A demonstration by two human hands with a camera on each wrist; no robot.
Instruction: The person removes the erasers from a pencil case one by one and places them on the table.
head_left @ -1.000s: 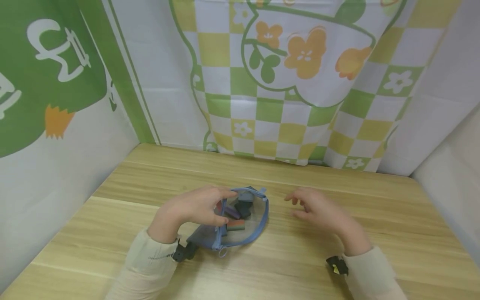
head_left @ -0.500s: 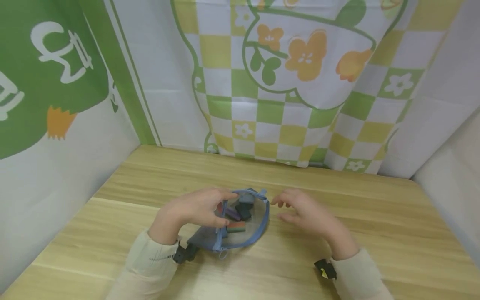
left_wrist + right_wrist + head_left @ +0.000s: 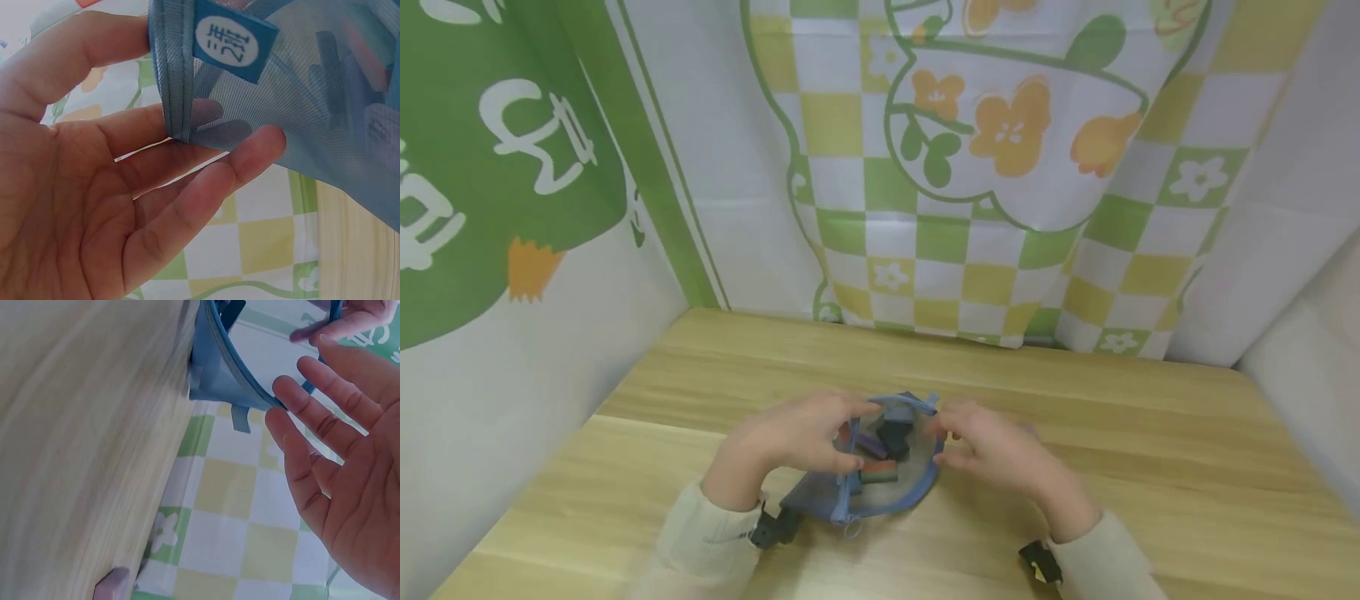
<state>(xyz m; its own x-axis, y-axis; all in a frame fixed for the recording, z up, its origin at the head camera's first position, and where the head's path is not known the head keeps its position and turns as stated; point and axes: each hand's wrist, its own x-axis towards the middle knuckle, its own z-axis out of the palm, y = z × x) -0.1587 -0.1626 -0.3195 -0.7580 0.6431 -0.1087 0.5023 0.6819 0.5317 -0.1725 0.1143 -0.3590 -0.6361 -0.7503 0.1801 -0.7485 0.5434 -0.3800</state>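
Note:
A blue mesh zip pouch (image 3: 895, 506) lies on the table with its mouth spread wide. Inside are several small pieces, among them an orange-and-green block (image 3: 878, 472), a purple one (image 3: 872, 445) and a dark one (image 3: 892, 438); their kind is unclear. My left hand (image 3: 801, 437) holds the pouch's left rim between thumb and fingers; some fingers show through the mesh (image 3: 275, 94) in the left wrist view. My right hand (image 3: 996, 450) is at the opposite rim, fingers loosely bent, fingertips at the zip edge (image 3: 234, 362). It does not visibly grip the rim.
On the wooden table (image 3: 1150, 467), a pinkish block (image 3: 112, 585) lies near the back edge in the right wrist view. A checked, flowered curtain (image 3: 940, 250) hangs behind the table. White walls or cloth stand at both sides.
My right hand has moved left from the open table to the pouch's right rim. My left hand keeps its hold on the left rim. The head view has tilted up slightly.

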